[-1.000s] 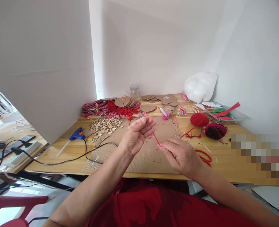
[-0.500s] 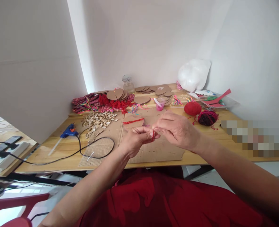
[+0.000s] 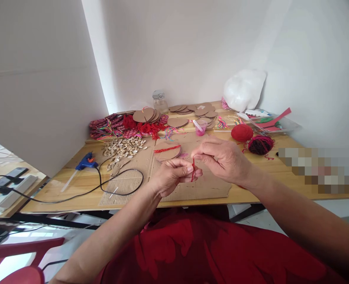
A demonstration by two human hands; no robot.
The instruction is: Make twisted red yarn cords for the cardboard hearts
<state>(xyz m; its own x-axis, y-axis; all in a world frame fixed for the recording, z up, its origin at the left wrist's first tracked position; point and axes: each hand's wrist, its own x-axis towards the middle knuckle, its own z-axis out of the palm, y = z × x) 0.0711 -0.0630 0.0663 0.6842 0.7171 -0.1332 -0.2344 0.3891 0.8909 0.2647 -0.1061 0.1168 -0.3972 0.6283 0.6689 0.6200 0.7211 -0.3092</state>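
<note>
A short length of red yarn (image 3: 193, 169) runs between my two hands above the cardboard sheet. My left hand (image 3: 176, 173) pinches its lower part between thumb and fingers. The upper end is gripped by the fingertips of my right hand (image 3: 221, 157). Just behind my left hand lies a cardboard disc (image 3: 166, 155) with red yarn (image 3: 167, 149) laid across it. To the right, beyond my right hand, rest a ball of red yarn (image 3: 241, 133) and a ball of dark pink-and-black yarn (image 3: 260, 145).
The cardboard sheet (image 3: 174, 193) covers the table's middle. At left are a blue glue gun (image 3: 87, 161) with a looping black cord and a pile of pale shells (image 3: 124, 150). Cardboard discs (image 3: 177, 122), a pink cup (image 3: 200, 128), a glass jar (image 3: 160, 102) and a plastic tray (image 3: 275, 124) stand behind.
My right fingertips have risen slightly away from my left hand, so more of the red yarn shows, stretched upright between them. The view has shifted a little.
</note>
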